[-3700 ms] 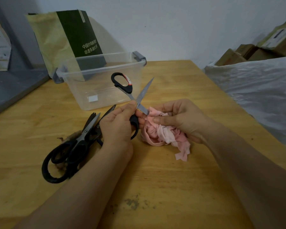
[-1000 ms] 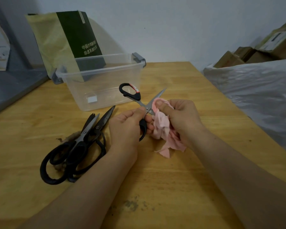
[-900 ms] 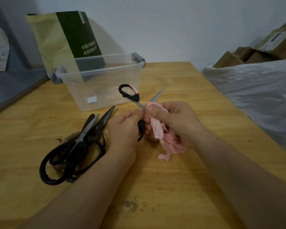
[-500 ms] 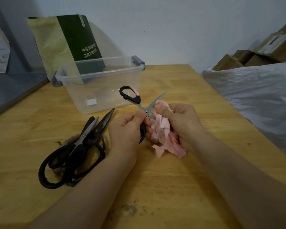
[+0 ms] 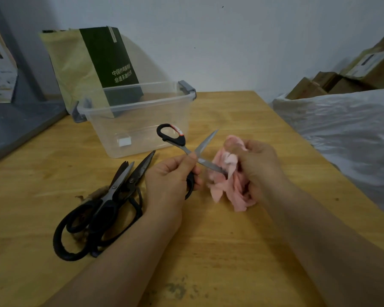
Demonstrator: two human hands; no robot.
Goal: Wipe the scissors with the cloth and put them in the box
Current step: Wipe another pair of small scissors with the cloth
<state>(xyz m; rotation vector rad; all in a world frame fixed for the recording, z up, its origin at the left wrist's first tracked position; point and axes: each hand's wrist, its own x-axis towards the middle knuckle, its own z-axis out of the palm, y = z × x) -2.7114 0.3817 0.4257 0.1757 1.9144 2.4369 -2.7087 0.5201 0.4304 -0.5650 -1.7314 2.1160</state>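
My left hand (image 5: 169,180) grips a small pair of black-handled scissors (image 5: 182,145) near the pivot, blades spread wide. One handle loop with a red and white label points up toward the box. One blade points up to the right; the other runs right into the pink cloth (image 5: 228,173). My right hand (image 5: 259,165) holds the bunched cloth around that blade's tip. The clear plastic box (image 5: 133,120) with grey clips stands just behind on the wooden table (image 5: 231,251), with only a small white label showing inside.
Two larger black-handled scissors (image 5: 102,207) lie crossed on the table left of my left hand. A green and yellow paper bag (image 5: 91,65) leans behind the box. White plastic sheeting (image 5: 341,129) and cardboard boxes (image 5: 341,78) border the table's right edge.
My right hand has slid the cloth from the upper blade out along the lower blade, toward its tip. The scissors stay open in my left hand. The camera view tilted down slightly.
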